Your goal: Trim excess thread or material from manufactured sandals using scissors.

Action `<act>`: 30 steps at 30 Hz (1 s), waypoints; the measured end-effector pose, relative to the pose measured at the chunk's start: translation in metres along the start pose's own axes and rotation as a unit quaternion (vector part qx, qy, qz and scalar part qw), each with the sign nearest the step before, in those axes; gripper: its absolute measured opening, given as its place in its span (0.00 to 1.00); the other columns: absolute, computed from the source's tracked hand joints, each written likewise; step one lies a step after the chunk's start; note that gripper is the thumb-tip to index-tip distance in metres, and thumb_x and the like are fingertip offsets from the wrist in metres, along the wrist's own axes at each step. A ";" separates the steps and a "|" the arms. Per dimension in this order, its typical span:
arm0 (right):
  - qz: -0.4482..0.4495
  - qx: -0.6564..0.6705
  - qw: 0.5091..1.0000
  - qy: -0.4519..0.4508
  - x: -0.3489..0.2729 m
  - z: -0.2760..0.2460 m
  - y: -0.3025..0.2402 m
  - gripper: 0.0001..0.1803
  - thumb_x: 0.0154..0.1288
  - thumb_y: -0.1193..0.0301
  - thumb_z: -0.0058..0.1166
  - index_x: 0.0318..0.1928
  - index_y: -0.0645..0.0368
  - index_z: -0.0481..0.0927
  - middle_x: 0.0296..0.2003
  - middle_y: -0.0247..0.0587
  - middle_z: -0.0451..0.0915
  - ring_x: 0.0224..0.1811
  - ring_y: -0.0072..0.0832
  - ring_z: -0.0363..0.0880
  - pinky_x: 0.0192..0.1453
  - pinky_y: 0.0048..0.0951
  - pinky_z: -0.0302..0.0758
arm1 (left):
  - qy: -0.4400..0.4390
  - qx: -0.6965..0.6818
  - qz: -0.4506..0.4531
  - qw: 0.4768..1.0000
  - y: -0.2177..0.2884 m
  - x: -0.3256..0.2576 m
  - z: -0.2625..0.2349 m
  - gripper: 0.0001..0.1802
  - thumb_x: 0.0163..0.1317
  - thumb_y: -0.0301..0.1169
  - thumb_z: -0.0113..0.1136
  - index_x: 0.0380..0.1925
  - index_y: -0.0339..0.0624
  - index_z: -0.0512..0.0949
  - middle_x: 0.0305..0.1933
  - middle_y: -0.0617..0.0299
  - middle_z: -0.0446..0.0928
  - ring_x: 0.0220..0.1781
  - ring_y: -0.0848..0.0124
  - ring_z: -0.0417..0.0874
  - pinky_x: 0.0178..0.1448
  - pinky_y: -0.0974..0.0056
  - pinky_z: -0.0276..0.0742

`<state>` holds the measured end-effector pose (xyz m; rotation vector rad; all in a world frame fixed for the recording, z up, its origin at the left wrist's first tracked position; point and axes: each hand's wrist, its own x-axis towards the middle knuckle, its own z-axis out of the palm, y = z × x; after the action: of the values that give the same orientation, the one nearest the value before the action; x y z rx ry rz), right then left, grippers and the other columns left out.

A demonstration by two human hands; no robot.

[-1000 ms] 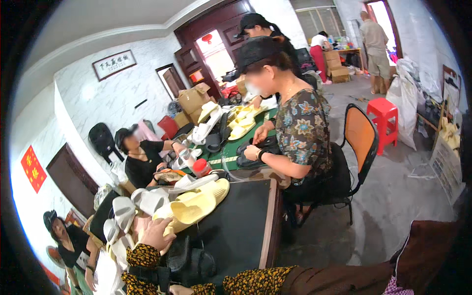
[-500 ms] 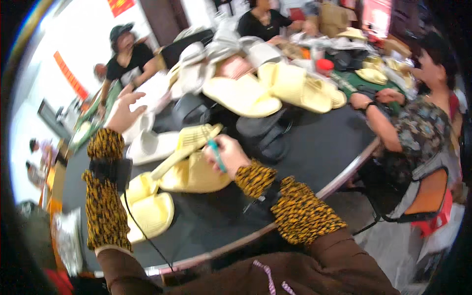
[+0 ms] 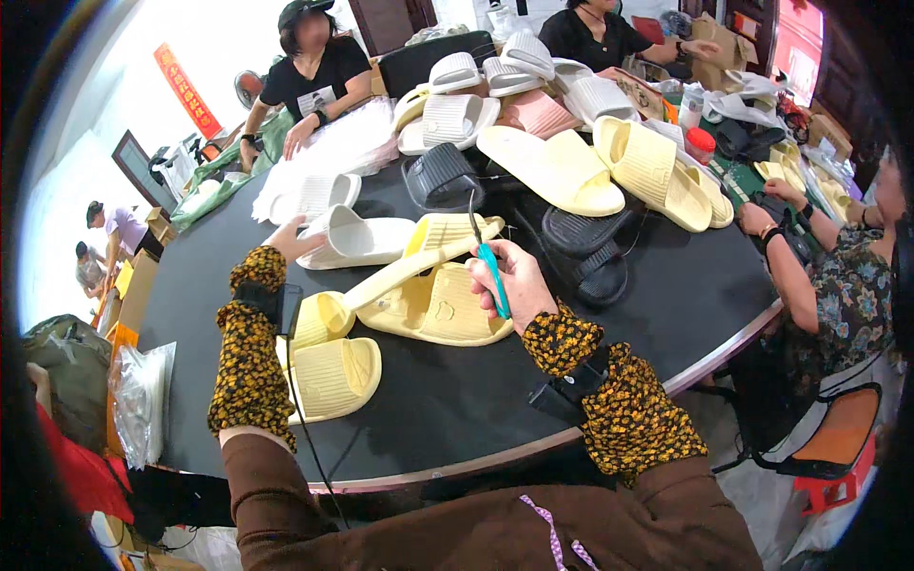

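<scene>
My right hand (image 3: 524, 284) is closed round a teal-handled tool (image 3: 492, 274) with a thin, curved metal tip pointing up and away. Below and beside it lies a pale yellow slipper (image 3: 466, 309), with another yellow slipper (image 3: 419, 264) tilted on its side against it. My left hand (image 3: 291, 242) reaches forward with fingers stretched out, at the end of a white slipper (image 3: 371, 238); whether it touches the slipper I cannot tell. Beyond it sits a second white slipper (image 3: 314, 197). A yellow pair (image 3: 328, 376) lies near my left forearm.
Black slippers (image 3: 586, 233) lie right of centre on the dark table (image 3: 666, 305). Behind rises a heap of grey, pink and yellow slippers (image 3: 543, 119). White plastic sheets (image 3: 333, 143) lie far left. Other people sit round the table, one with hands by a green mat (image 3: 738, 186). A cable hangs from my left wrist.
The view has shifted and sharpened. My left hand has lowered from its raised position toward the white slippers. My right hand still grips the teal tool, its metal tip now standing up.
</scene>
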<state>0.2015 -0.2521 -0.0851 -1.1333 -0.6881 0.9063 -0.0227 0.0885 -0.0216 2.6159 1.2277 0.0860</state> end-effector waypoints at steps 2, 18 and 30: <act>-0.003 0.001 1.000 0.001 -0.002 0.001 -0.002 0.26 0.57 0.63 0.57 0.51 0.66 0.68 0.23 0.37 0.75 0.15 0.16 0.69 0.15 0.18 0.66 | -0.024 -0.001 -0.014 1.000 0.008 0.014 0.009 0.53 0.46 0.59 0.61 0.62 0.28 0.55 0.63 0.38 0.61 0.66 0.54 0.61 0.67 0.61 0.59; -0.031 0.025 0.999 -0.006 -0.004 0.011 -0.009 0.22 0.58 0.70 0.56 0.49 0.69 0.68 0.22 0.35 0.73 0.19 0.16 0.70 0.18 0.19 0.68 | 0.135 -0.353 -0.084 0.922 -0.061 0.059 -0.008 0.29 0.47 0.49 0.62 0.50 0.54 0.71 0.43 0.68 0.76 0.44 0.71 0.75 0.48 0.58 0.69; -0.062 0.024 0.997 0.028 -0.003 0.002 -0.006 0.22 0.57 0.70 0.57 0.48 0.71 0.69 0.20 0.34 0.73 0.14 0.15 0.67 0.17 0.20 0.65 | 0.146 -0.469 -0.096 0.866 0.096 0.003 -0.079 0.29 0.48 0.54 0.63 0.49 0.60 0.70 0.34 0.62 0.74 0.35 0.70 0.72 0.40 0.61 0.63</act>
<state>0.2002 -0.2547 -0.0787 -1.0570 -0.6807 0.7793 0.0386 0.0479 0.0788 1.6514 1.1145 0.8376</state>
